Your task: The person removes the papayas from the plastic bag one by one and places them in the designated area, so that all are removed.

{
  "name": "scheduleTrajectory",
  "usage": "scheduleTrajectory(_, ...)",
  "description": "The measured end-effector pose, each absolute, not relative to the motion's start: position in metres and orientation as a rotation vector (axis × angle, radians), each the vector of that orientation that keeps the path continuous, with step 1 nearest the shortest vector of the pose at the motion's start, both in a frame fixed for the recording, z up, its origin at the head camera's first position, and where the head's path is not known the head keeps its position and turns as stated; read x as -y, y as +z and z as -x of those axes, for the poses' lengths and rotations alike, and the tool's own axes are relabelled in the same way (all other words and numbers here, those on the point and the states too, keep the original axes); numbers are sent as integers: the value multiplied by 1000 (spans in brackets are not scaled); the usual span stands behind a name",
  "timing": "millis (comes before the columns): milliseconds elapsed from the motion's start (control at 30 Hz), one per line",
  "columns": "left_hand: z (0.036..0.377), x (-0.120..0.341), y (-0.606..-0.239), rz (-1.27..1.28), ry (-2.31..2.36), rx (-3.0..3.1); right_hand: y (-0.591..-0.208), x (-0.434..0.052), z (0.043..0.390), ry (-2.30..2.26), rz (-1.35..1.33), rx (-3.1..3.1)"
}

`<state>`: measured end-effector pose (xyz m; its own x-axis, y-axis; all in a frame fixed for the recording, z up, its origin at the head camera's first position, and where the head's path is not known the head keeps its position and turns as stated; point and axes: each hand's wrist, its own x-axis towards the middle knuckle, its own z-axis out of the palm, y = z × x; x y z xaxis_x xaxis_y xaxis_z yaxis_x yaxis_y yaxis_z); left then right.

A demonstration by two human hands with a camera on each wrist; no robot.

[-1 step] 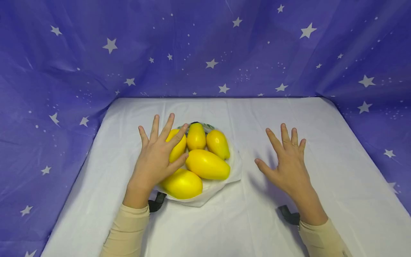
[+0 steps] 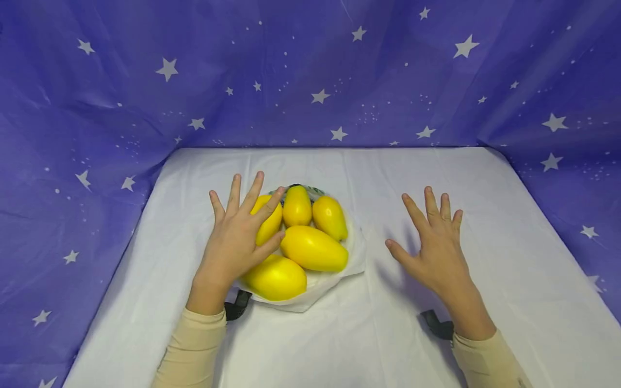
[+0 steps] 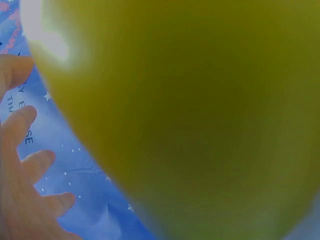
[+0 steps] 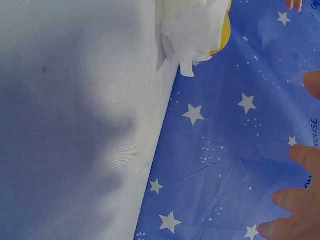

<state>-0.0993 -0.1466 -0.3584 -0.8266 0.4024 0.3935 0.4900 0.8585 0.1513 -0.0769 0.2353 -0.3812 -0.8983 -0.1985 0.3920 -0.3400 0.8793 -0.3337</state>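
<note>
Several yellow mangoes (image 2: pixel 312 248) lie heaped on a crumpled white plastic bag (image 2: pixel 354 253) in the middle of the white-covered table (image 2: pixel 339 334). My left hand (image 2: pixel 242 226) is spread with straight fingers over the heap's left side, covering part of one mango (image 2: pixel 269 225); whether it touches is unclear. In the left wrist view a blurred mango (image 3: pixel 190 115) fills the frame beside my fingers (image 3: pixel 20 165). My right hand (image 2: pixel 432 242) hovers open over bare cloth to the right of the heap, holding nothing. Its fingers (image 4: pixel 300 195) show in the right wrist view.
A blue cloth with white stars (image 2: pixel 310 70) hangs behind and along both sides of the table. Black wrist straps (image 2: pixel 436 323) show at both sleeves. A rim with a green pattern (image 2: pixel 310 189) peeks out behind the mangoes.
</note>
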Motion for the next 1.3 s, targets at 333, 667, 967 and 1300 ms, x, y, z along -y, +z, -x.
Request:
scheduleTrajectory(333, 100, 170, -358, 591, -1067, 2612, -365, -230, 78, 592, -441, 2636)
scheduleTrajectory(667, 110, 197, -379, 273, -1886, 2521, -360, -225, 93, 863, -408, 2514)
scheduleTrajectory(967, 119, 205, -422, 188, -2032, 2555, -368, -213, 112, 1034, -356, 2566)
scheduleTrajectory(1300, 115, 209, -431, 105, -1896, 2743, -381, -178, 133, 1209, -496, 2622)
